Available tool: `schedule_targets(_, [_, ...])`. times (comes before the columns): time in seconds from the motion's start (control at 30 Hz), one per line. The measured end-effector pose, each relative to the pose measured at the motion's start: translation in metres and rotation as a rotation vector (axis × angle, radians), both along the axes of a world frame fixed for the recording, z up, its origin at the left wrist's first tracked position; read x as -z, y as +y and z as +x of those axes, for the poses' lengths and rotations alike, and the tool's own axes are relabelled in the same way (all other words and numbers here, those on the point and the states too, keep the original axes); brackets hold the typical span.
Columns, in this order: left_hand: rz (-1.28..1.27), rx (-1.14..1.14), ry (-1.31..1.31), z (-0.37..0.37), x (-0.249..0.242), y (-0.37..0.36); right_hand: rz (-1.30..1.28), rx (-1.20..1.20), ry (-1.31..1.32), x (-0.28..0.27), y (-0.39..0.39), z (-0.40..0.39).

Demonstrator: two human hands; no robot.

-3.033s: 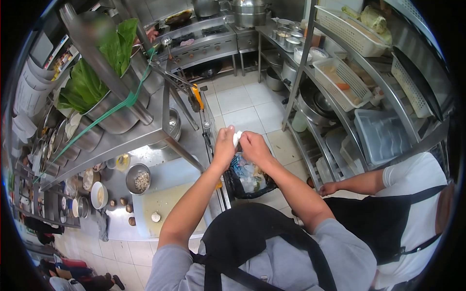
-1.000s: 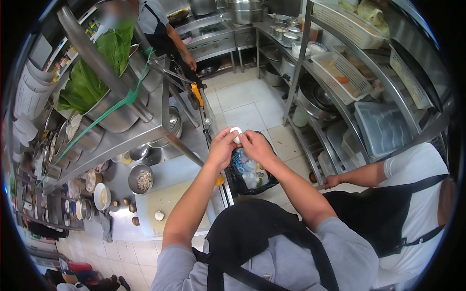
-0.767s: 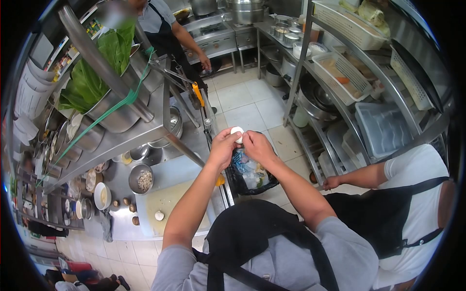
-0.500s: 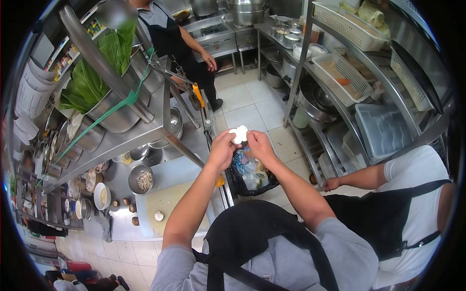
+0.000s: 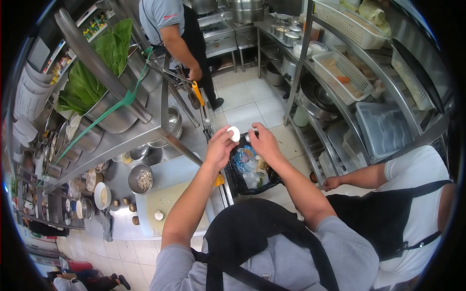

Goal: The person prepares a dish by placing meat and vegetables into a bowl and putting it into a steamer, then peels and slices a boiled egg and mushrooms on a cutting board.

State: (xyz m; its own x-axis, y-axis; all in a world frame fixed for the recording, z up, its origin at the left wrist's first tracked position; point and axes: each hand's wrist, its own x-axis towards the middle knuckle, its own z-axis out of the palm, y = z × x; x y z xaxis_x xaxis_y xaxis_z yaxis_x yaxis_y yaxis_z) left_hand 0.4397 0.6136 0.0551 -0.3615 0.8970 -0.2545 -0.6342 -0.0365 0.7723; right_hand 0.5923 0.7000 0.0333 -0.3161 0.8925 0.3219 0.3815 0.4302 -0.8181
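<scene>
A white mushroom [image 5: 234, 134] is pinched in the fingertips of my left hand [image 5: 219, 148], above a bin lined with a black bag [image 5: 242, 191]. My right hand [image 5: 263, 144] hovers a short way to its right, fingers curled; a small pale bit seems to show at the fingertips, too small to name. To the left, a pale cutting board [image 5: 170, 206] carries another white mushroom [image 5: 158, 215]. Beside the board stand a steel bowl [image 5: 140, 178] of chopped pieces and several brown mushrooms [image 5: 132, 207].
A steel shelf [image 5: 145, 131] with pots of leafy greens [image 5: 90, 80] overhangs the counter. On the right, a rack holds white baskets [image 5: 342, 77]. One co-worker [image 5: 177, 46] stands at the back; another person's arm [image 5: 359, 182] reaches in from the right.
My hands have come apart: the right moved away from the mushroom, which stays in the left. The co-worker at the back has turned and shifted, with a hand now near the hanging tools.
</scene>
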Motion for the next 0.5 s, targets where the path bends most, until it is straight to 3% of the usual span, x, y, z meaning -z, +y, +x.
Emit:
schedule_targets(0.03, [0.011, 0.018, 0.011, -0.004, 0.005, 0.0, -0.001, 0.0, 0.001, -0.004, -0.002, -0.002])
schedule_targets(0.1, [0.018, 0.042, 0.019, -0.004, 0.01, 0.0, -0.234, -0.291, 0.012, -0.011, -0.008, -0.004])
schedule_targets(0.13, [0.034, 0.067, 0.026, -0.003, 0.009, 0.001, -0.21, -0.31, 0.02, -0.015, -0.011, -0.006])
schedule_targets(0.47, [0.077, 0.119, 0.086, 0.003, -0.001, 0.0, -0.244, -0.182, 0.041, 0.012, 0.008, -0.003])
schedule_targets(0.5, [0.078, 0.119, 0.087, 0.005, -0.003, -0.001, -0.1, -0.092, 0.016, 0.009, 0.007, -0.003])
